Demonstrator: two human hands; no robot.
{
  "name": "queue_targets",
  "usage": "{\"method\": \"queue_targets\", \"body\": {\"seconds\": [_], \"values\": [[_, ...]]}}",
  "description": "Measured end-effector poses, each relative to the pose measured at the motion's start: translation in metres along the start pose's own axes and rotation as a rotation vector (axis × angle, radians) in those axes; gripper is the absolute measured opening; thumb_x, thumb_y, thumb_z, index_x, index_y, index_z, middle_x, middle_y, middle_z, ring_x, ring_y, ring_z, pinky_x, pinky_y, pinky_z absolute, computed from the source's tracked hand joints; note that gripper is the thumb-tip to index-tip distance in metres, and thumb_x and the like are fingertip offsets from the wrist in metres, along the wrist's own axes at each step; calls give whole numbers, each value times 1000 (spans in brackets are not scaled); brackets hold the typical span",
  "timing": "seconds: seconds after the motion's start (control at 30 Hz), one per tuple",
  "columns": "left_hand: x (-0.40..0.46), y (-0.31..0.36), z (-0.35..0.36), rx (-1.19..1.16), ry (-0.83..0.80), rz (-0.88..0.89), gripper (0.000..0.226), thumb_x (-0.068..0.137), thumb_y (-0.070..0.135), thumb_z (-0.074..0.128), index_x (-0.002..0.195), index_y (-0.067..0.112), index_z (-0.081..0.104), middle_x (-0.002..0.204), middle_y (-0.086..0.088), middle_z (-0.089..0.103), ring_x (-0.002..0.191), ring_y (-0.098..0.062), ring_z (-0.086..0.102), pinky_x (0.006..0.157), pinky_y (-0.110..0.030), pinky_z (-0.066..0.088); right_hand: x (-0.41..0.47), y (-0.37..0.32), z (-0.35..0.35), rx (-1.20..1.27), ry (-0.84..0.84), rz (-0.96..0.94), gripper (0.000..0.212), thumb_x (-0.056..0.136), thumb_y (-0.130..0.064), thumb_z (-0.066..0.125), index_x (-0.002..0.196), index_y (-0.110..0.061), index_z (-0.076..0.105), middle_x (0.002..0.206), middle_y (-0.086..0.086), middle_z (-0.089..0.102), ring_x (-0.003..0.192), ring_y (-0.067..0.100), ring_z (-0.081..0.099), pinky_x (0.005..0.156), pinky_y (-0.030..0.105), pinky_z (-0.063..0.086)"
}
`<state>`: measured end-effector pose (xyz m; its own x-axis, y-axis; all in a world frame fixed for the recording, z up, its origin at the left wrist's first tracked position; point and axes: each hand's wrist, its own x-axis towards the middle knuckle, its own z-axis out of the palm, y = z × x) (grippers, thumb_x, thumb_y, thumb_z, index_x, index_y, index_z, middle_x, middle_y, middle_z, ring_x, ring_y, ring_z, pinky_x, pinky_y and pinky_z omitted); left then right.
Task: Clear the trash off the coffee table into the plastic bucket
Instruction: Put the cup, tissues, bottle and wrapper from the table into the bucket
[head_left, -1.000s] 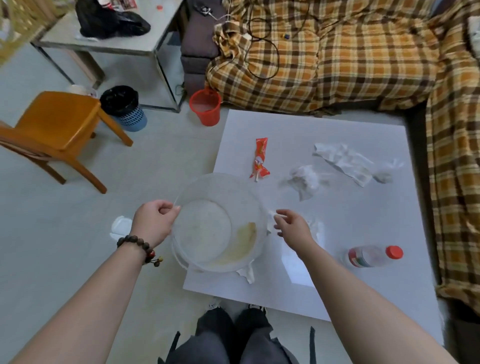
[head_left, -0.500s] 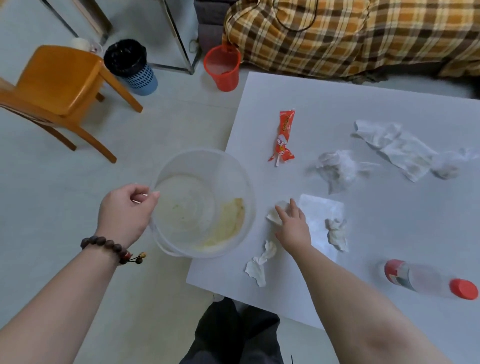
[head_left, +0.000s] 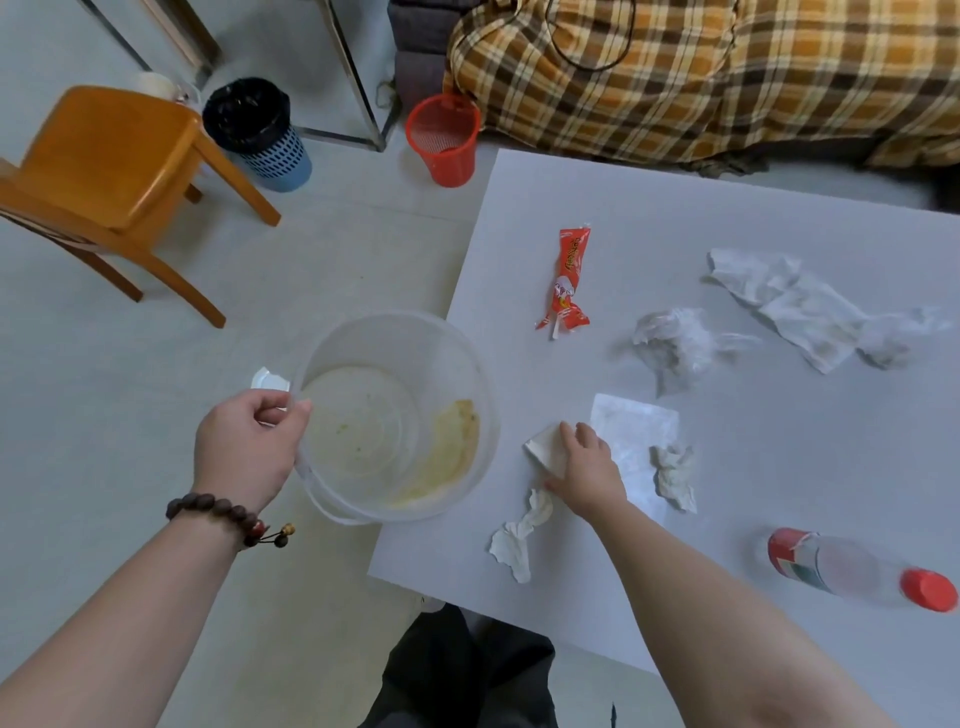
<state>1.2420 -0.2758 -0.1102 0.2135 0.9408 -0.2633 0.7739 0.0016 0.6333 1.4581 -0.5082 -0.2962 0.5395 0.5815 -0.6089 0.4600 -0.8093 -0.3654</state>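
1. Fingers of my right hand (head_left: 584, 467) close on a folded paper scrap (head_left: 545, 448) lying on the coffee table (head_left: 779, 467).
2. My left hand (head_left: 247, 452) grips the rim of the plastic bucket (head_left: 395, 415), held just beside the table's edge.
3. Farther out lie a red wrapper (head_left: 569, 280) and a bottle (head_left: 852, 569).

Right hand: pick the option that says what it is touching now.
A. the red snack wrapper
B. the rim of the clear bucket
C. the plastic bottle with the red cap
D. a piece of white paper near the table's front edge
D: the right hand rests on a piece of white paper, well apart from the red snack wrapper and the plastic bottle; the left hand holds the clear bucket.
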Motion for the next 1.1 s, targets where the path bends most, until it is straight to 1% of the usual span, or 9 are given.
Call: {"method": "queue_targets", "body": {"seconds": [0.13, 0.23, 0.3, 0.43, 0.57, 0.73, 0.8, 0.93, 1.1], "values": [[4, -8, 1, 7, 17, 2, 12, 86, 27, 69, 93, 19, 64, 79, 4, 66, 77, -29, 68, 83, -53, 57, 5, -7, 10, 24, 69, 31, 74, 81, -13, 59, 144, -17, 21, 143, 10, 29, 126, 32, 31, 93, 39, 45], [7, -10, 1, 3, 31, -4, 17, 86, 28, 69, 97, 15, 66, 80, 3, 66, 82, -32, 68, 84, -52, 57, 2, -14, 4, 181, 133, 96, 67, 84, -21, 58, 142, -18, 26, 140, 10, 32, 122, 32, 35, 92, 39, 43], [6, -11, 0, -7, 33, -11, 28, 86, 28, 69, 105, 7, 68, 82, -2, 67, 86, -33, 68, 85, -53, 57, -5, -23, -8, 344, 248, 102, 69, 82, -25, 62, 142, -18, 29, 139, 10, 35, 122, 32, 38, 95, 40, 42], [2, -5, -3, -19, 26, -14, 34, 85, 28, 69, 109, 4, 67, 93, -11, 71, 87, -33, 69, 85, -51, 57, -34, -58, -39, 616, 465, -79, 74, 77, -36, 69, 141, -24, 34, 135, -1, 39, 119, 15, 44, 95, 28, 41], [-8, 5, -7, -55, 7, -22, 37, 85, 29, 69, 112, 4, 67, 93, -11, 70, 88, -31, 68, 85, -49, 57, -59, -103, -54, 638, 338, -302, 77, 75, -40, 73, 141, -24, 36, 131, -4, 43, 118, 9, 46, 96, 24, 39], [-23, 11, -12, -99, -28, -26, 39, 85, 29, 68, 115, 2, 66, 97, -12, 70, 90, -31, 68, 86, -49, 57, -74, -125, -62, 492, 212, -350, 84, 76, -42, 73, 145, -27, 29, 148, -4, 32, 133, 14, 36, 104, 26, 34], [-26, 10, -15, -107, -34, -31, 40, 85, 28, 69, 115, 1, 66, 99, -13, 71, 91, -33, 69, 86, -49, 57, -82, -121, -65, 504, 249, -336, 81, 76, -43, 73, 144, -27, 31, 149, -3, 31, 135, 13, 33, 105, 24, 30], [-29, 1, -24, -108, -38, -47, 39, 85, 28, 68, 114, 1, 66, 98, -12, 70, 91, -33, 69, 86, -50, 57, -92, -91, -61, 543, 372, -236, 70, 77, -41, 72, 138, -27, 39, 139, -3, 40, 125, 12, 43, 97, 22, 34], [-26, -16, -35, -81, -7, -56, 35, 84, 29, 69, 107, 2, 68, 97, -17, 72, 90, -33, 69, 85, -50, 57, -86, -40, -8, 382, 167, -23, 67, 79, -36, 71, 138, -30, 39, 146, 1, 31, 131, 20, 34, 97, 30, 38]]}}
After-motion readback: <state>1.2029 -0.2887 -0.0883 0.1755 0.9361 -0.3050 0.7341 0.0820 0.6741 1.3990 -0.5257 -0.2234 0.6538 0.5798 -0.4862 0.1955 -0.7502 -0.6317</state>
